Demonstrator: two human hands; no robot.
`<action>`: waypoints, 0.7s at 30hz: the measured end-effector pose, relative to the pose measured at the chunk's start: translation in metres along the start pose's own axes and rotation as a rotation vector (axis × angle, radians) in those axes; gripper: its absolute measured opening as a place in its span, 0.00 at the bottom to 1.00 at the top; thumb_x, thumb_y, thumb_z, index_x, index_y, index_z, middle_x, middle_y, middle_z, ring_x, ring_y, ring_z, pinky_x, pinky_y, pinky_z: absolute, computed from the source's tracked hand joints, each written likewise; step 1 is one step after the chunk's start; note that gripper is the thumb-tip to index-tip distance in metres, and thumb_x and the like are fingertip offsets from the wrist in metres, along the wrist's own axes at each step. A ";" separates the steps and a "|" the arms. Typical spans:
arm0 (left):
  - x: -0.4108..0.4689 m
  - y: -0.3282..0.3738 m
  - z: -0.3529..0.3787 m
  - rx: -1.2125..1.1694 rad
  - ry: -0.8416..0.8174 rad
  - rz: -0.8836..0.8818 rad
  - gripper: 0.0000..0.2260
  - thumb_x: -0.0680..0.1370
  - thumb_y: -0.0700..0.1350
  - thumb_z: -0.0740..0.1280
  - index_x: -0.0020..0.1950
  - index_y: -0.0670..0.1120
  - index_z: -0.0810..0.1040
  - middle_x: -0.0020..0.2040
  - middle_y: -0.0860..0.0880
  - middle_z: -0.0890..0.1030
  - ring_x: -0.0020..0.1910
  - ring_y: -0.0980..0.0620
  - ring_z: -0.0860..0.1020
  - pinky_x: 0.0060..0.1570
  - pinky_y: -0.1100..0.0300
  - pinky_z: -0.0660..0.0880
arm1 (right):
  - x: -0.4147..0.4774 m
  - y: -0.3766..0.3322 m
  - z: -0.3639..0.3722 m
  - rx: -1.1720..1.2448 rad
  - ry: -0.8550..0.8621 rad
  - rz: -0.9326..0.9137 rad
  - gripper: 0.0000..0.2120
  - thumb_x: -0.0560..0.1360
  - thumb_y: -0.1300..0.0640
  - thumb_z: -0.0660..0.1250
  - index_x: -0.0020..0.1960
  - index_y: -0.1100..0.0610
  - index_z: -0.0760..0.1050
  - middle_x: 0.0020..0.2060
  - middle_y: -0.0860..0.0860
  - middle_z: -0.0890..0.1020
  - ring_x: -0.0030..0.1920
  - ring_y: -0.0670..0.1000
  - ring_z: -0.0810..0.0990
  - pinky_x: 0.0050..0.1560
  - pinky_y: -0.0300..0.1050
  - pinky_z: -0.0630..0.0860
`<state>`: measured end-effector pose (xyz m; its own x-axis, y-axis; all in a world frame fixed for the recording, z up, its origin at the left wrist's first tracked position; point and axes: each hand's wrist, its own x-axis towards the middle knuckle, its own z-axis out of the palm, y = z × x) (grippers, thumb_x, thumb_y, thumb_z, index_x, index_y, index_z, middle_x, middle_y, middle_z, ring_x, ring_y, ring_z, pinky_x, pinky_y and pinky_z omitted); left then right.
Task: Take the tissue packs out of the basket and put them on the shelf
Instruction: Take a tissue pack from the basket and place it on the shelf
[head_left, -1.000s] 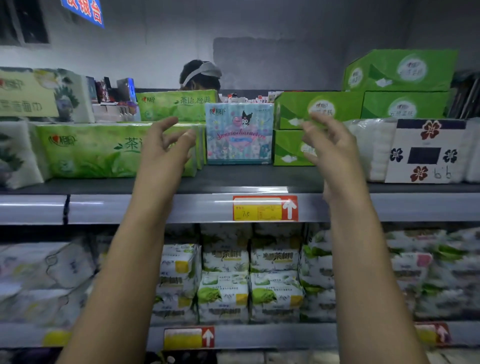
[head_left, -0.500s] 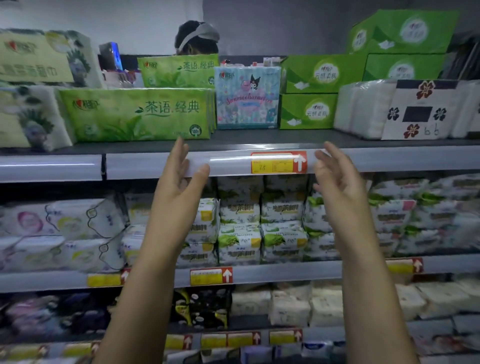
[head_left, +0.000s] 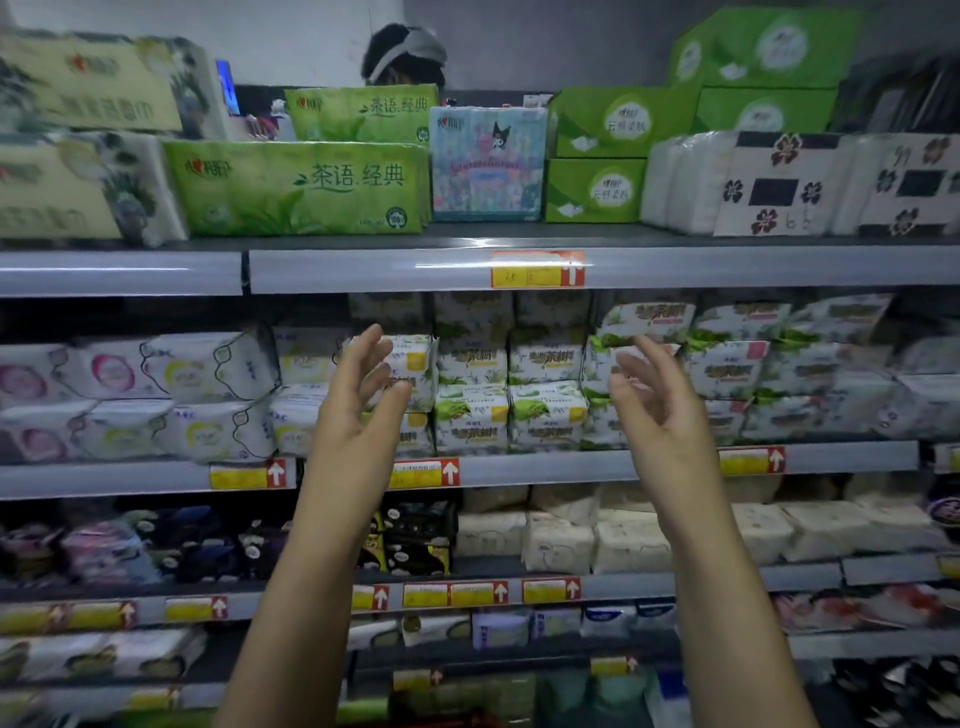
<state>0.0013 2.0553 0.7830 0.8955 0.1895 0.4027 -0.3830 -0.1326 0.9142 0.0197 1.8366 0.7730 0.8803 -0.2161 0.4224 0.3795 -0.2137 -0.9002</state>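
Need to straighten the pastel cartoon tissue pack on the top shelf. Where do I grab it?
Probably the top edge, from the front and above: the pastel pack stands upright, wedged between the long green pack and green boxes, so its sides look blocked and its top free.

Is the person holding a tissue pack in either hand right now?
No, the left hand and right hand are both empty, fingers loosely spread in front of the shelf.

Unreadable blur on the price tag (lower packs just as smeared), person behind top shelf mostly hidden.
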 end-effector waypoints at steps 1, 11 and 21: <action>-0.007 0.001 0.003 -0.002 -0.004 -0.007 0.19 0.82 0.47 0.58 0.69 0.65 0.61 0.64 0.66 0.68 0.66 0.64 0.68 0.64 0.60 0.65 | -0.006 0.000 -0.003 -0.019 -0.012 0.003 0.22 0.79 0.51 0.61 0.72 0.45 0.62 0.63 0.41 0.73 0.52 0.27 0.70 0.43 0.19 0.68; -0.094 0.000 0.021 0.026 0.006 -0.125 0.20 0.82 0.47 0.59 0.67 0.69 0.60 0.67 0.66 0.68 0.66 0.64 0.66 0.61 0.61 0.65 | -0.078 0.012 -0.045 -0.041 -0.114 0.089 0.26 0.79 0.51 0.60 0.75 0.44 0.57 0.66 0.39 0.69 0.60 0.37 0.71 0.45 0.18 0.67; -0.141 -0.007 0.001 0.079 0.067 -0.203 0.21 0.82 0.46 0.59 0.71 0.64 0.62 0.71 0.61 0.66 0.69 0.60 0.66 0.56 0.62 0.69 | -0.125 0.024 -0.034 -0.061 -0.213 0.156 0.28 0.79 0.52 0.60 0.76 0.44 0.54 0.68 0.41 0.67 0.64 0.41 0.70 0.47 0.25 0.69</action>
<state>-0.1216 2.0286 0.7197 0.9345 0.2835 0.2155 -0.1752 -0.1609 0.9713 -0.0908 1.8265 0.7026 0.9693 -0.0474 0.2411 0.2220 -0.2514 -0.9421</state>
